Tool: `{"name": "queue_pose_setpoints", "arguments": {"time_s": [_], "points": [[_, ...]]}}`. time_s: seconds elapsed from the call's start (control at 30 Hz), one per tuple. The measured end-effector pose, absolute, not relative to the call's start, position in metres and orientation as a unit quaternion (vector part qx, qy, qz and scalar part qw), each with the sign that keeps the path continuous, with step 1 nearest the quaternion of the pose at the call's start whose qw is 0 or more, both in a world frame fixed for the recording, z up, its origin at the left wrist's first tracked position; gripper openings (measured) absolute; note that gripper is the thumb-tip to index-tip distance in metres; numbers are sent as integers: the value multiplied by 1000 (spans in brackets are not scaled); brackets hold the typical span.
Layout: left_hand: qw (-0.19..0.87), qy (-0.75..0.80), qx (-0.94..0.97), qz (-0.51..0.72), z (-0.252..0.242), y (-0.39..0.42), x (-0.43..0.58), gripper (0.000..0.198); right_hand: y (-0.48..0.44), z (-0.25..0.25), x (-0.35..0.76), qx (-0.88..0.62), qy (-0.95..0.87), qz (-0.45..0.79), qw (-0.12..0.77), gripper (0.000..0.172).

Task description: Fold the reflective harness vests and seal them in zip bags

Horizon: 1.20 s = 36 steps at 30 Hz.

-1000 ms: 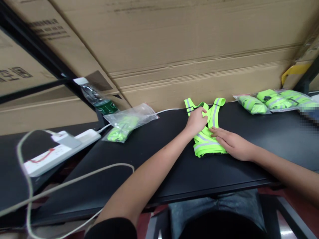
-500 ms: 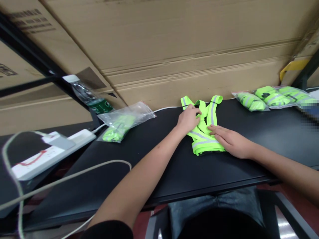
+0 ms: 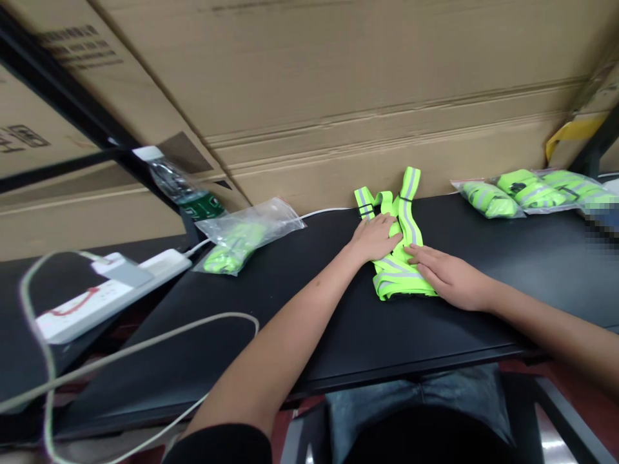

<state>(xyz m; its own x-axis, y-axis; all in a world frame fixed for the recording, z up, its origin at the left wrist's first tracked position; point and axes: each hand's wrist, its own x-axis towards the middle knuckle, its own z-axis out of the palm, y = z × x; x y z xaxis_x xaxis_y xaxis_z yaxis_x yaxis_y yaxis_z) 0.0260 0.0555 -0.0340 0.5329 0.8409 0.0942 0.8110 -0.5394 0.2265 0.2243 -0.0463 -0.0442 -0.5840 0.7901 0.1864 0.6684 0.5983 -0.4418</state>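
Observation:
A neon yellow-green reflective vest, made of straps with silver stripes, lies partly folded on the black table. Its two upper straps point toward the cardboard at the back, and a black buckle shows on the left one. Across the middle of the straps lies my left hand, flat with its fingers stretched out. My right hand rests on the vest's right edge, fingers extended and flat, pressing it to the table. Parts of the vest under both hands are hidden.
A clear plastic bag with a folded neon piece lies to the left, by a water bottle. A white power strip with cables sits further left. Several bagged neon vests lie at the back right. Large cardboard stands behind the table.
My left hand has flattened out on the straps, its fingers less curled than before. The right upper strap now stands straighter toward the back. My right hand stays nearly still.

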Motion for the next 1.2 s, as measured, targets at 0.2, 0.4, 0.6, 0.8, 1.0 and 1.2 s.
{"name": "queue_pose_setpoints", "arguments": {"time_s": [0.2, 0.4, 0.6, 0.8, 1.0, 1.2], "points": [[84, 480, 868, 95, -42, 63, 22, 57, -47, -43, 225, -423, -871, 171, 182, 57], [-94, 443, 872, 183, -14, 31, 23, 35, -47, -43, 226, -422, -869, 178, 190, 58], [27, 502, 847, 174, 2, -54, 14, 32, -45, -45, 227, -398, -877, 174, 206, 55], [76, 432, 888, 138, -23, -86, -2, 46, -45, -44, 229, -398, -883, 149, 201, 53], [94, 423, 890, 144, -25, -79, 1, 43, -47, -40, 226, -383, -895, 96, 206, 44], [76, 396, 900, 166, -32, -80, -1, 39, -56, -36, 226, -400, -891, 55, 208, 38]]}}
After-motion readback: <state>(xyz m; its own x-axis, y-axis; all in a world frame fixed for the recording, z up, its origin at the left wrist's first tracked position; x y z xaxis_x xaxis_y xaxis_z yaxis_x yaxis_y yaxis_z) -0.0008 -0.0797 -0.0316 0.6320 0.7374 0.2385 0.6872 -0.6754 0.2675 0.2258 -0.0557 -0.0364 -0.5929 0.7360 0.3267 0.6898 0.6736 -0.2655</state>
